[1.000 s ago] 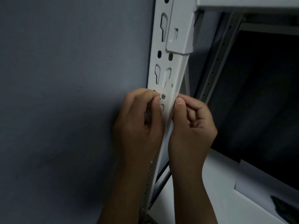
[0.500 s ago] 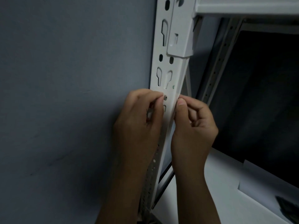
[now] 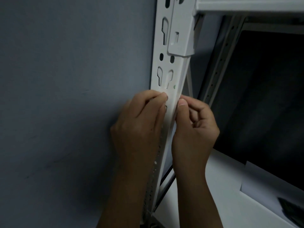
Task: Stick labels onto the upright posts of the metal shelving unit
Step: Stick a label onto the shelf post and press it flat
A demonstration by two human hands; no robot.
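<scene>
On the front face of the white upright post (image 3: 171, 102), just below its pair of keyhole slots (image 3: 165, 78), both hands meet. The left hand (image 3: 139, 125) is curled, its fingertips (image 3: 162, 97) bent in against the post's left edge; the right hand (image 3: 194, 129) is curled too, thumb (image 3: 181, 104) pressed flat on the post's right edge, the other fingers folded into the palm. Whether a label sits under those fingertips, the view cannot tell; the post looks plain white between them. A tiny green mark (image 3: 174, 86) shows on the post just above the hands. Higher up the post, a white beam bracket (image 3: 181, 30) hooks on. Left of the post, a grey wall (image 3: 65, 96); right of it, a second perforated post (image 3: 220, 63) and a white shelf (image 3: 222, 195) below.
</scene>
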